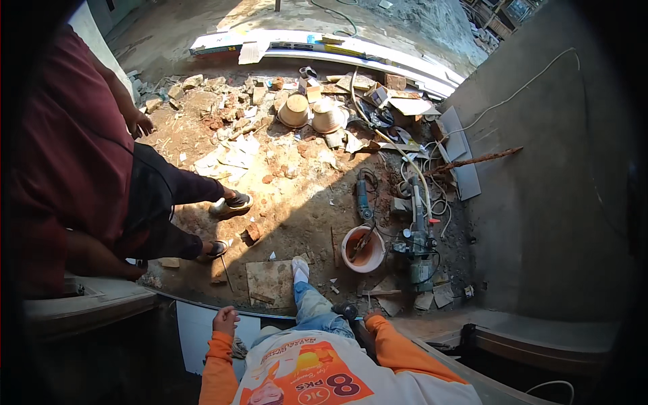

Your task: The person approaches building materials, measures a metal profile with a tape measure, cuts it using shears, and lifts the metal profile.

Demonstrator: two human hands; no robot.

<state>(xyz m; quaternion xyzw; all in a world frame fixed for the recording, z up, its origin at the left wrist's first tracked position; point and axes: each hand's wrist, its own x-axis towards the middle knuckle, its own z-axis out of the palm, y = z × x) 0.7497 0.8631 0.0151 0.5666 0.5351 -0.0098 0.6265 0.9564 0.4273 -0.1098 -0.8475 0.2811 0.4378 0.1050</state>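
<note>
My left hand (225,320) hangs in an orange sleeve above a white panel (202,331), its fingers curled in with nothing visible in them. Little of my right hand (372,315) shows beyond the other orange sleeve; its fingers are hidden, so I cannot see a grip. It is low beside my dark shoe (345,310). One white-shod foot (300,270) of mine rests at the edge of a flat dusty board (260,273). Ahead stand a pale bucket (346,251) with a tool inside, a blue angle grinder (364,196) and a green-grey power machine (421,270).
At the left a person in a maroon shirt (74,155) stands close. Rubble (250,101), two upturned tubs (294,111) and long white panels (378,57) lie farther off. A hose (412,162) and cables run along the right grey wall (540,223), near a rusty bar (482,159).
</note>
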